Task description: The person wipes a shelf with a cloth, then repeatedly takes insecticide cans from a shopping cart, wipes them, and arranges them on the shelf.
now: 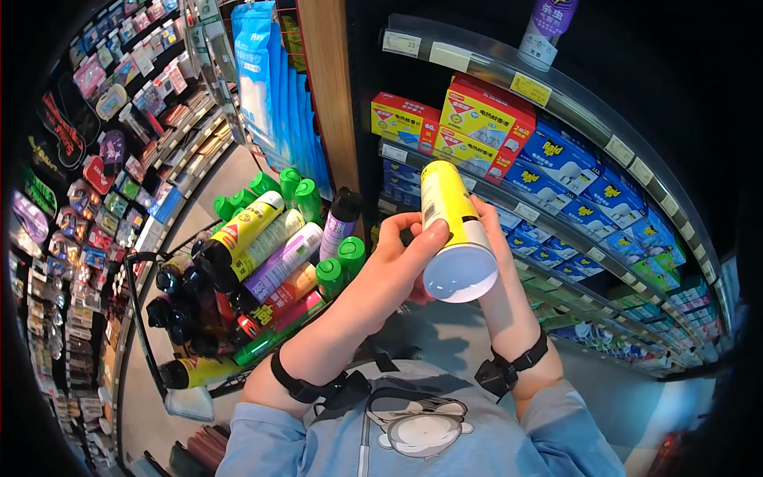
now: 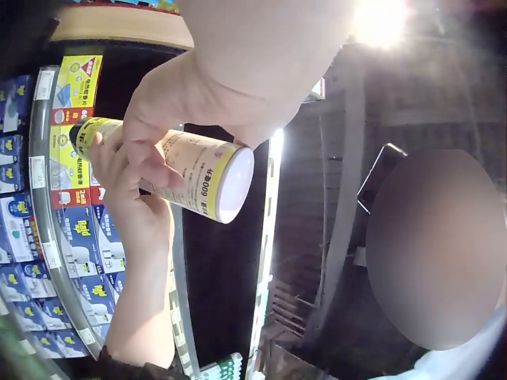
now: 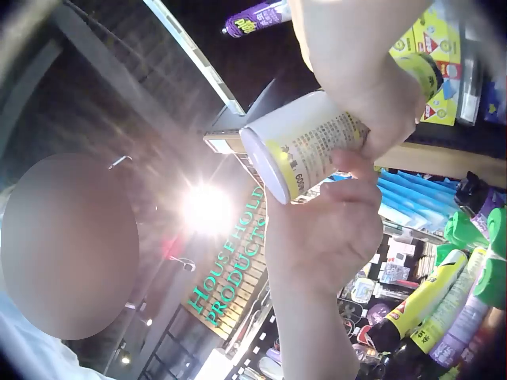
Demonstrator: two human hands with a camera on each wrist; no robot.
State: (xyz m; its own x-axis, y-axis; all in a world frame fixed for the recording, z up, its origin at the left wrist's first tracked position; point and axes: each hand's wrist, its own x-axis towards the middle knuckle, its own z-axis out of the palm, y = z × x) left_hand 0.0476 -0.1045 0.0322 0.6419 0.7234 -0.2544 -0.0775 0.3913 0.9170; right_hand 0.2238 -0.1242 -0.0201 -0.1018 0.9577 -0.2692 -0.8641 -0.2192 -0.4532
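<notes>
A yellow spray can (image 1: 447, 208) is tilted between both hands in the head view, its pale round base toward the body. The left hand (image 1: 409, 248) grips its left side with the thumb across it; the right hand (image 1: 486, 230) holds the other side, its fingers partly hidden behind the can. In the left wrist view the can (image 2: 198, 170) shows printed text and a dark top end, with fingers of both hands curled round it. The right wrist view shows the same can (image 3: 305, 142) with its base at the left.
A basket (image 1: 141, 338) full of spray cans with green, black and purple parts stands at the left. Shelves with yellow-red boxes (image 1: 477, 119) and blue boxes (image 1: 556, 155) curve along the right. A purple can (image 1: 544, 32) is on the top shelf; blue packets (image 1: 262, 87) hang behind.
</notes>
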